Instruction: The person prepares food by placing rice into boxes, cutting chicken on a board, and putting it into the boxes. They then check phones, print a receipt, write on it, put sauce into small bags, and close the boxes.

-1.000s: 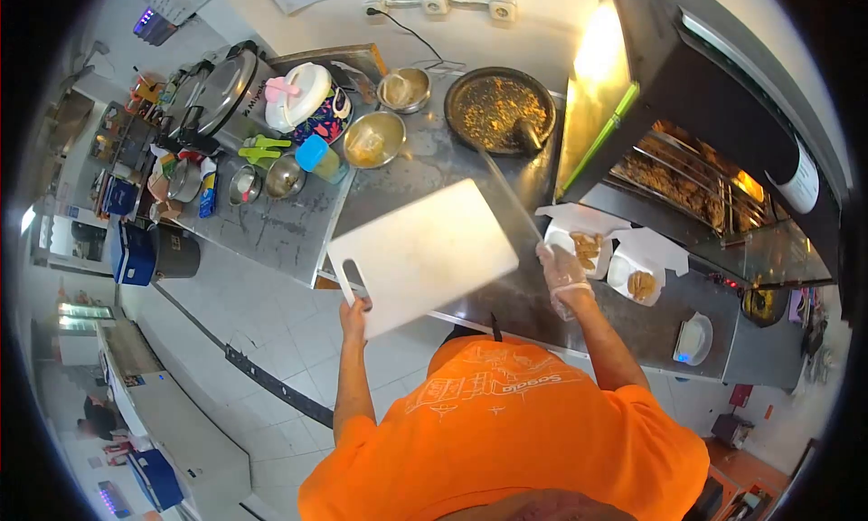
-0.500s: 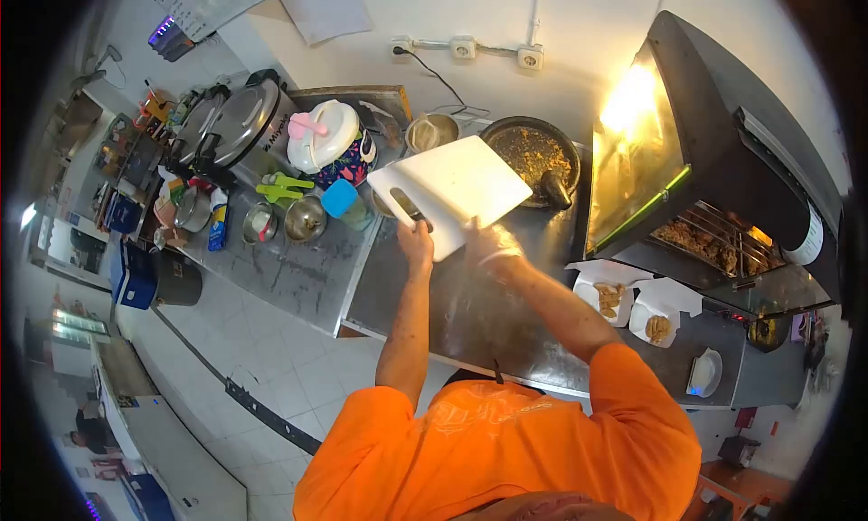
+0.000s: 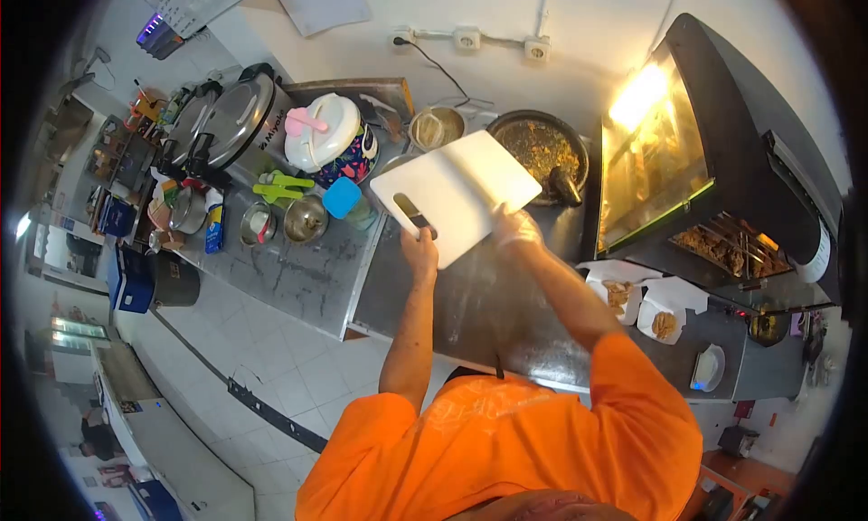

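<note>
A white cutting board (image 3: 457, 195) is held tilted above the dark counter. My left hand (image 3: 420, 251) grips it at the near left corner, by the handle slot. My right hand (image 3: 517, 230), in a clear glove, is closed on the board's near right edge, with its thumb over the top face. Behind the board's right corner stands a large dark stone mortar (image 3: 541, 155) with crumbly brown food, and a pestle (image 3: 566, 186) lies in it. A metal bowl (image 3: 437, 127) is partly hidden behind the board.
At right stands a lit food warmer (image 3: 714, 159), with open white boxes of food (image 3: 663, 322) before it. Metal bowls (image 3: 306, 220), a blue-lidded container (image 3: 344, 200), a white-lidded patterned pot (image 3: 330, 146) and a big pressure cooker (image 3: 240, 123) crowd the left counter.
My right hand has slid along the board's near edge, to the right and away from me. The board and my left hand have shifted only slightly.
</note>
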The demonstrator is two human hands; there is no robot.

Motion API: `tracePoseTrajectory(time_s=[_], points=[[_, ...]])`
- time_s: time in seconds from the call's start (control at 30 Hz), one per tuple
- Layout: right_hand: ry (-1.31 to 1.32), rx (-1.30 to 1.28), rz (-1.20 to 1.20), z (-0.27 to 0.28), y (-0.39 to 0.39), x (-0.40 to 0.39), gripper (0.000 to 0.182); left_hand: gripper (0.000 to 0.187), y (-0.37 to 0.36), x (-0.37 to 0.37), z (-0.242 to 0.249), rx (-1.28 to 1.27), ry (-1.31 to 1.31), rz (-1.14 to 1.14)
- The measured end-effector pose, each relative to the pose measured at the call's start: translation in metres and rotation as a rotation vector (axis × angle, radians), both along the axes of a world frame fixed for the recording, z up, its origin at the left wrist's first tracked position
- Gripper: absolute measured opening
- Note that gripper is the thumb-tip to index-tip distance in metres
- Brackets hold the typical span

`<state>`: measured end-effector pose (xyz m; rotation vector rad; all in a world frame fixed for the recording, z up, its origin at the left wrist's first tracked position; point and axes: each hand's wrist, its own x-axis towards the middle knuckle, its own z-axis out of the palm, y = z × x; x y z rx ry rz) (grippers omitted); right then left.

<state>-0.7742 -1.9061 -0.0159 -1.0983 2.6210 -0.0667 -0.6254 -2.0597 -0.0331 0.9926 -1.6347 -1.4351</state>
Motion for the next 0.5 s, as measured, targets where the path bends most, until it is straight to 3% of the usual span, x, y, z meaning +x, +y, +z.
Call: tracePoseTrajectory(time_s=[0.07, 0.1, 0.2, 0.23, 0.27, 0.33, 0.37, 0.4, 0.47, 0.5], points=[[-0.137, -0.347, -0.322, -0.078, 0.010, -0.084, 0.028, 0.029, -0.002, 0.003, -0.007, -0.019, 0.040, 0.004], [0.080, -0.026, -0.189, -0.028, 0.010, -0.085, 0.030, 0.028, -0.003, 0.008, -0.008, -0.039, 0.049, 0.008], [-0.089, -0.227, -0.448, -0.006, 0.017, -0.090, 0.033, 0.025, -0.008, 0.035, -0.007, -0.012, 0.081, -0.017], [-0.147, -0.235, -0.630, -0.005, 0.009, -0.092, 0.033, 0.024, -0.015, 0.049, -0.003, -0.134, 0.074, -0.036], [-0.122, -0.301, -0.703, -0.048, 0.006, -0.110, 0.037, 0.022, -0.020, 0.057, 0.017, -0.133, 0.072, -0.040], [0.023, -0.012, -0.338, -0.077, 0.005, -0.122, 0.038, 0.018, -0.025, 0.072, 0.073, -0.010, 0.071, -0.033], [-0.006, -0.203, -0.573, -0.032, 0.009, -0.092, 0.041, 0.017, -0.033, 0.074, 0.093, -0.074, 0.079, -0.070], [-0.057, -0.264, -0.765, -0.050, 0.003, -0.096, 0.041, 0.016, -0.042, 0.070, 0.106, -0.138, 0.091, -0.108], [-0.049, -0.455, -0.764, -0.030, 0.020, -0.077, 0.040, 0.016, -0.057, 0.046, 0.122, -0.084, 0.125, -0.138], [0.047, -0.615, -0.608, -0.024, 0.039, -0.057, 0.036, 0.017, -0.049, 0.025, 0.143, -0.061, 0.151, -0.168]])
